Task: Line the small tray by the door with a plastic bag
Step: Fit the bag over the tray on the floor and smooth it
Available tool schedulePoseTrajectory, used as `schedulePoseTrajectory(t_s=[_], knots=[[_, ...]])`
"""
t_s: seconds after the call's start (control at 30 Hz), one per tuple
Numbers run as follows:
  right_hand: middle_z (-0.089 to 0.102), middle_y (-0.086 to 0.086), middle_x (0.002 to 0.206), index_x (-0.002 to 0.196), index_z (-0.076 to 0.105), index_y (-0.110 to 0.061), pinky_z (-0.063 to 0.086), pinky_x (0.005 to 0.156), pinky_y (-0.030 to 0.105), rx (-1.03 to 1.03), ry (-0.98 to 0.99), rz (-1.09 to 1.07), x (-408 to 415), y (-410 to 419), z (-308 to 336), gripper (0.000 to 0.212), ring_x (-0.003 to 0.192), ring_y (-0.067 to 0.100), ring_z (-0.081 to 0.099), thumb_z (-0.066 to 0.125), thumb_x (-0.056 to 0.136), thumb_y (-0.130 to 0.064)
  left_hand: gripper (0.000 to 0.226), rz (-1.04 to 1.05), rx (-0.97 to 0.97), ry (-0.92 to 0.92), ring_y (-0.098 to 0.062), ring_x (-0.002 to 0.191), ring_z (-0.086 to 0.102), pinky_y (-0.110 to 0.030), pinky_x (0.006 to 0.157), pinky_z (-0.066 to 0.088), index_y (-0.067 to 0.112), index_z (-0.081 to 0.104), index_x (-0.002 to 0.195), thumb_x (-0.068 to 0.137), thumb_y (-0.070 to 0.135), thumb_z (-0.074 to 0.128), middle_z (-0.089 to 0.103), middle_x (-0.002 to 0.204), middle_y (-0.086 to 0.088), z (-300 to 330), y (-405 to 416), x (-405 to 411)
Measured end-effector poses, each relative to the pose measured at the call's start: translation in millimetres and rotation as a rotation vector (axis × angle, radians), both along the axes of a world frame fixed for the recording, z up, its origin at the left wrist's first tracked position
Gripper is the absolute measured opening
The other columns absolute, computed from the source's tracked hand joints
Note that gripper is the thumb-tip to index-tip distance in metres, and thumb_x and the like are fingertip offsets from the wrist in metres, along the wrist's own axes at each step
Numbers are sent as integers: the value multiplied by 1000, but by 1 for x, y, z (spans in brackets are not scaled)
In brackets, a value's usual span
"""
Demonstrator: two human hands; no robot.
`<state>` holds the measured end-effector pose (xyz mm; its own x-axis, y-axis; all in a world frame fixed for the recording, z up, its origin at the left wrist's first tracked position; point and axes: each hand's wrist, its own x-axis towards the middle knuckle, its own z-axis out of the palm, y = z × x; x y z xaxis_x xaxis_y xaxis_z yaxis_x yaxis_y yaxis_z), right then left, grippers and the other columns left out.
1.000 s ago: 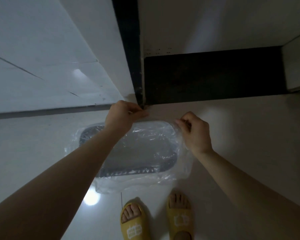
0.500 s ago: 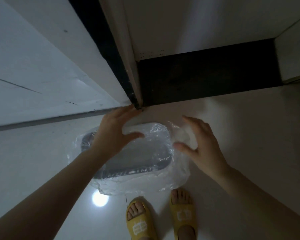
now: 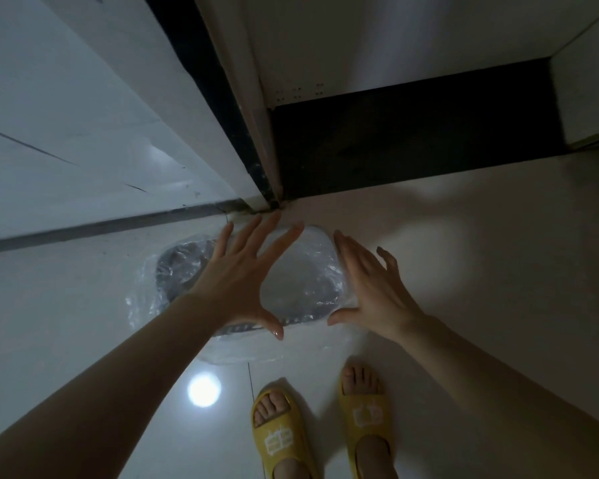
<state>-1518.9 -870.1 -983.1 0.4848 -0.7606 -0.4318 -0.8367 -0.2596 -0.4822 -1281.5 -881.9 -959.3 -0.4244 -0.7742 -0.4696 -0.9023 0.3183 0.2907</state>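
A small dark grey tray (image 3: 179, 271) lies on the pale floor right below the door corner. A clear plastic bag (image 3: 142, 305) covers it and spills over its edges onto the floor. My left hand (image 3: 237, 281) hovers above the tray's middle, fingers spread, holding nothing. My right hand (image 3: 370, 288) is open above the tray's right end, palm turned inward, also holding nothing. My left forearm hides part of the tray's near left side.
A dark door frame (image 3: 222, 108) runs down to the corner above the tray, with a black threshold strip (image 3: 412, 140) to its right. My feet in yellow slippers (image 3: 281, 433) stand just below the tray. A lamp's reflection (image 3: 204, 390) shines on the floor tile.
Both hands let go of the bag's far edge, opened wide and lifted away from the tray toward me. The bag stays draped over the tray.
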Motion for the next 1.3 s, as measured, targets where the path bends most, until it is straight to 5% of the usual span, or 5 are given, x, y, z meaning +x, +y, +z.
schedulePoseTrajectory(t_s=[0.2, 0.47, 0.67, 0.93, 1.3], knots=[[14, 8, 157, 146, 3, -13, 21, 115, 39, 14, 23, 2, -3, -7, 0, 122, 143, 23, 19, 75, 58, -57, 147, 55, -40, 11, -23, 140, -14, -56, 110, -8, 40, -22, 139, 29, 80, 68, -19, 152, -1, 13, 10, 18], [-11, -4, 156, 144, -14, -26, 2, 113, 41, -28, -30, 86, 13, -1, 61, 126, 142, 12, -7, 53, 52, -80, 144, 280, 7, 0, -28, 143, -2, -57, 109, 1, 32, -11, 145, 30, 84, 58, -7, 157, -5, 44, 66, 91], [-28, 6, 153, 139, -28, -30, -11, 110, 55, -106, 18, 378, 114, -1, 63, 138, 141, 29, -24, 76, 54, -63, 147, 363, 23, -17, -22, 142, -8, -54, 111, 3, 27, -20, 142, 33, 81, 63, -15, 154, -2, 33, 78, 117], [-17, 9, 154, 135, -30, -40, 6, 109, 65, -113, 156, 509, 144, -14, 49, 145, 142, 36, -12, 85, 47, -53, 145, 404, 18, 125, -17, 141, -4, -46, 113, 7, 32, -27, 137, 37, 73, 70, -17, 151, 6, 5, 74, 127], [-11, 10, 156, 138, -27, -34, 2, 112, 58, -127, 194, 572, 134, -30, 41, 149, 142, 33, -5, 79, 39, -67, 144, 413, 0, 180, -34, 134, 36, -49, 112, 24, 12, -5, 146, 42, 59, 83, 29, 152, -16, -19, 70, 129]])
